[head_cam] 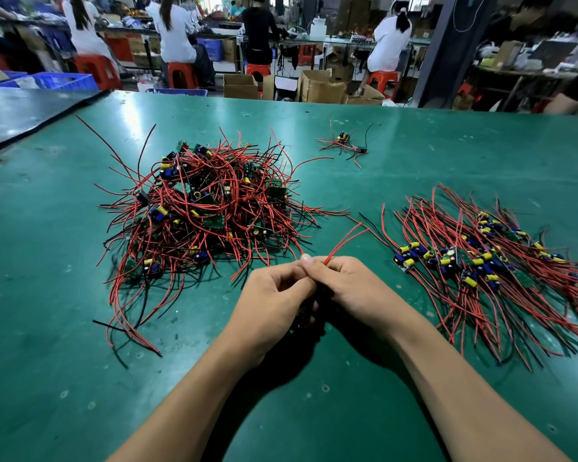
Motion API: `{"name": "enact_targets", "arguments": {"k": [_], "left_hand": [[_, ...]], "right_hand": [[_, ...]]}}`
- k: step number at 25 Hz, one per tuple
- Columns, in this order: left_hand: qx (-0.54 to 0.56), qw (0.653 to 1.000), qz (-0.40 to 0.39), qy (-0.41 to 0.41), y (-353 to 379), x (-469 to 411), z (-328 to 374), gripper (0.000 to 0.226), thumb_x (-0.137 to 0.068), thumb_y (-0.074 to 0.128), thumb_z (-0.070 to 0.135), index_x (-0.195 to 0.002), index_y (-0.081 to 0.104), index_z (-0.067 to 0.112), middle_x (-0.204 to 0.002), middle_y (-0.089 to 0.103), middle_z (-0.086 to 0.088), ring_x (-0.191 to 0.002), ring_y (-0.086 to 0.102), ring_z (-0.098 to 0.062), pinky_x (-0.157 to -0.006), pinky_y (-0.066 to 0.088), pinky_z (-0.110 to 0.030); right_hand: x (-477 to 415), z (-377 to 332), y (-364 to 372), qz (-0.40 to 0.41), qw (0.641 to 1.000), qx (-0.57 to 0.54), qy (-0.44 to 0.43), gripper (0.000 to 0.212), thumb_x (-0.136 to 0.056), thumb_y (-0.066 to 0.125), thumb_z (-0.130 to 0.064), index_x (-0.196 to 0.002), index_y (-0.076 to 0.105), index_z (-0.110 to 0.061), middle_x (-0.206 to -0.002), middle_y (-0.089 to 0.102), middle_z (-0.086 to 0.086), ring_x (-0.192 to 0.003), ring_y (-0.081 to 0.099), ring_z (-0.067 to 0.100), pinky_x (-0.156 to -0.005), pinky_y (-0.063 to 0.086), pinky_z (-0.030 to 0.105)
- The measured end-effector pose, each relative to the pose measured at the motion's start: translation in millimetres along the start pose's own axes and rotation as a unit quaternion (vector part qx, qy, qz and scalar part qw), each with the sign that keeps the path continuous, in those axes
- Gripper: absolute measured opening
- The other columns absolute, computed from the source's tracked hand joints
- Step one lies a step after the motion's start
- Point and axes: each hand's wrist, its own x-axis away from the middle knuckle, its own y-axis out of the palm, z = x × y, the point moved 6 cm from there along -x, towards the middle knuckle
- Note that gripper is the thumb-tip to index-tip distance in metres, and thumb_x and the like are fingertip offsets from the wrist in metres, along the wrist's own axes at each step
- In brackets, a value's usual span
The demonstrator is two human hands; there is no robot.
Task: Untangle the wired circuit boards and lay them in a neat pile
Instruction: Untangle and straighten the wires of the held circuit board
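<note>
Maybe half done, my guess: sorted pile [481, 261] of wired circuit boards lay on my right on the green surface [64, 361], wires combed mostly one way, boards bunched along the middle. Tangled heap [204, 211] on my left was big, so plenty left. Small stray cluster [344, 143] sat well apart at the far side, in neither lot. My left hand [274, 295] and right hand [347, 285] were curled together between the two lots, both pinching the red wires [344, 240] that poked out past my fingertips. Their board was hidden under my hands, just a dark shape below. Couldn't count boards, heap too dense, and the sorted pile was cut off at the right edge
</note>
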Motion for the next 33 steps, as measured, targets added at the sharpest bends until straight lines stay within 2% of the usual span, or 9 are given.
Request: {"name": "enact_targets", "arguments": {"k": [2,4,7,10,15,20,25,29,33], "left_hand": [[-0.009,1.000,0.013,0.004,0,-1,0,0.023,-0.094,0.059,0.003,-0.077,0.060,-0.012,-0.057,0.059,-0.011,-0.044,0.049,-0.020,-0.042,0.042,-0.022],[-0.019,1.000,0.011,0.003,0,-1,0,0.022,-0.094,0.059,0.004,-0.074,0.060,-0.005,-0.054,0.059,-0.008,-0.041,0.048,-0.017,-0.041,0.039,-0.020],[-0.040,0.999,-0.006,0.000,1,-1,1,0.019,-0.094,0.060,0.005,-0.076,0.063,0.003,-0.052,0.060,-0.004,-0.040,0.049,-0.015,-0.044,0.040,-0.020],[-0.059,0.998,-0.014,0.003,1,-1,2,0.017,-0.094,0.060,0.007,-0.078,0.065,0.003,-0.055,0.061,-0.004,-0.043,0.051,-0.016,-0.046,0.041,-0.021],[-0.046,0.999,-0.006,-0.001,-2,-1,1,0.018,-0.094,0.061,0.009,-0.078,0.067,0.004,-0.055,0.061,-0.005,-0.043,0.051,-0.017,-0.045,0.041,-0.020],[-0.027,1.000,-0.005,-0.007,-1,-2,-1,0.019,-0.094,0.060,0.006,-0.077,0.067,0.004,-0.054,0.059,-0.006,-0.042,0.049,-0.015,-0.044,0.041,-0.022],[-0.069,0.997,-0.035,-0.008,-2,-2,2,0.017,-0.095,0.059,0.008,-0.078,0.062,0.005,-0.053,0.059,-0.001,-0.043,0.052,-0.015,-0.047,0.041,-0.021],[-0.074,0.996,-0.049,-0.015,-2,-1,2,0.015,-0.095,0.059,0.009,-0.083,0.062,0.001,-0.054,0.059,-0.001,-0.045,0.054,-0.016,-0.048,0.042,-0.020],[-0.059,0.996,-0.056,-0.035,-1,-2,0,0.015,-0.095,0.060,0.012,-0.085,0.064,0.001,-0.056,0.059,-0.003,-0.045,0.053,-0.015,-0.047,0.042,-0.019]], "right_hand": [[-2,-3,-5,0.019,0.999,0.019,-0.018,0.039,-0.103,0.054,-0.034,-0.096,0.072,-0.001,-0.069,0.066,0.018,-0.053,0.060,0.022,-0.052,0.049,0.029],[-4,-5,-11,0.051,0.996,0.057,-0.034,0.037,-0.105,0.051,-0.033,-0.096,0.075,-0.006,-0.073,0.068,0.020,-0.056,0.062,0.022,-0.053,0.050,0.028],[-5,-6,-30,0.141,0.986,0.077,-0.038,0.034,-0.105,0.051,-0.034,-0.095,0.074,-0.010,-0.066,0.066,0.014,-0.047,0.057,0.019,-0.044,0.045,0.025],[-4,-9,-42,0.199,0.976,0.064,-0.053,0.033,-0.105,0.050,-0.032,-0.097,0.072,-0.008,-0.077,0.066,0.019,-0.045,0.056,0.017,-0.038,0.043,0.023],[-6,-7,-38,0.229,0.971,0.008,-0.065,0.038,-0.104,0.051,-0.035,-0.094,0.072,-0.005,-0.090,0.070,0.007,-0.051,0.060,0.010,-0.043,0.049,0.024],[-5,5,-9,0.068,0.997,-0.033,-0.013,0.033,-0.100,0.060,-0.035,-0.096,0.077,-0.006,-0.078,0.070,0.017,-0.057,0.063,0.021,-0.052,0.052,0.028],[-5,-5,-40,0.189,0.980,0.045,-0.039,0.035,-0.104,0.052,-0.035,-0.092,0.073,-0.009,-0.067,0.066,0.016,-0.056,0.059,0.026,-0.045,0.048,0.026],[-3,-9,-51,0.259,0.957,0.093,-0.088,0.038,-0.103,0.053,-0.039,-0.088,0.072,-0.010,-0.059,0.065,0.007,-0.042,0.055,0.020,-0.037,0.041,0.025],[-3,-10,-52,0.285,0.952,0.095,-0.058,0.060,-0.105,0.039,-0.053,-0.074,0.074,-0.015,-0.049,0.058,0.011,-0.036,0.047,0.021,-0.036,0.035,0.022]]}}
